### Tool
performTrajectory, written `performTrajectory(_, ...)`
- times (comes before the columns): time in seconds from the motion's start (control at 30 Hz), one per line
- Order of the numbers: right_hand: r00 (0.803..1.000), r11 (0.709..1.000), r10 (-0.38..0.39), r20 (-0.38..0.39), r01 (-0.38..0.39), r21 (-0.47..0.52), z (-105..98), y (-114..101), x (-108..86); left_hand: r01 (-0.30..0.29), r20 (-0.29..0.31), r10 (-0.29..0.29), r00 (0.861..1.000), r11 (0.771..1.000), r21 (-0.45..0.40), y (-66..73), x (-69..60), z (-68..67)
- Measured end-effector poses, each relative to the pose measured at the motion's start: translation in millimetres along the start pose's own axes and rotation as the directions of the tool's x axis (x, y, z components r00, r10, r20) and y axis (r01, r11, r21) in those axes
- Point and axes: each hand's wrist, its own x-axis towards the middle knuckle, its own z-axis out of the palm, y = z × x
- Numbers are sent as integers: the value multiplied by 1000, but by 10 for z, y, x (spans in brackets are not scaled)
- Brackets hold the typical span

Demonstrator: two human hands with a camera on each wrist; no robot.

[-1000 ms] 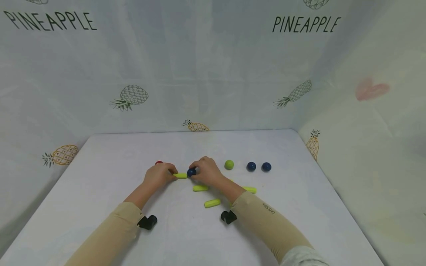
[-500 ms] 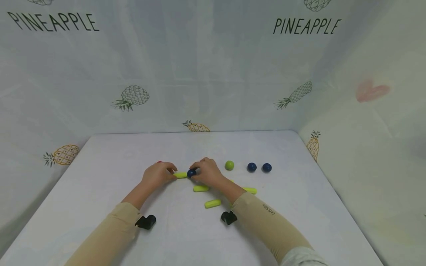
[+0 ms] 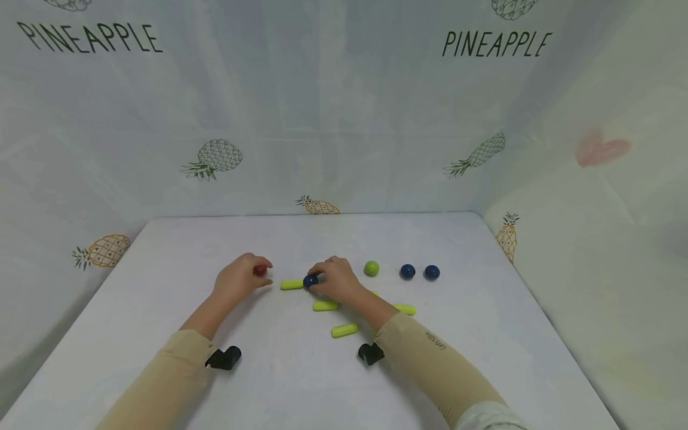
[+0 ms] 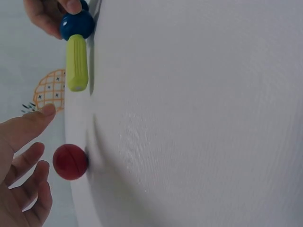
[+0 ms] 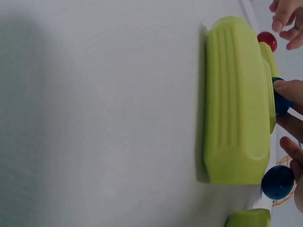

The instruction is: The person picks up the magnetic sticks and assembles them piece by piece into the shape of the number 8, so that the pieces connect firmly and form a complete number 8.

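Observation:
My right hand (image 3: 340, 282) pinches a dark blue ball (image 3: 310, 281) between thumb and fingers on the white table. A yellow-green ribbed rod (image 4: 77, 63) touches that ball end-on; the left wrist view shows the two in line. My left hand (image 3: 236, 279) is just left of the rod and apart from it, thumb and fingers spread. Close to those fingers lies a red ball (image 4: 70, 161), partly covered by the hand in the head view. Whether the left fingers touch it, I cannot tell.
Beyond the right hand sit a green ball (image 3: 371, 268) and two more dark blue balls, one (image 3: 407, 272) left of the other (image 3: 432, 272). Nearer lie loose yellow-green rods (image 3: 325, 306), (image 3: 344, 330), (image 3: 404, 309), some partly behind the right forearm. Black wrist mounts (image 3: 224, 358) stick out below both sleeves.
My left hand has let go of the rod and moved left and slightly away from me, to the red ball. The right hand stays at the blue ball.

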Motion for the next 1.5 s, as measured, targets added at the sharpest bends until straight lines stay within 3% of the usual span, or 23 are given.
performTrajectory(0.37, 1000, 1000, -5, -14, 5, 24, -8, 7, -23, 35, 2, -35, 999, 999, 4, -160, -5, -27)
performTrajectory(1.03, 999, 997, 11, -45, -8, 75, 2, 35, -18, 107, 81, -103, 991, 993, -55, -334, 116, 31)
performTrajectory(1.5, 999, 994, 31, -43, -26, 108, -15, 14, -26, 97, 77, -94, 993, 995, -37, -320, 127, 41)
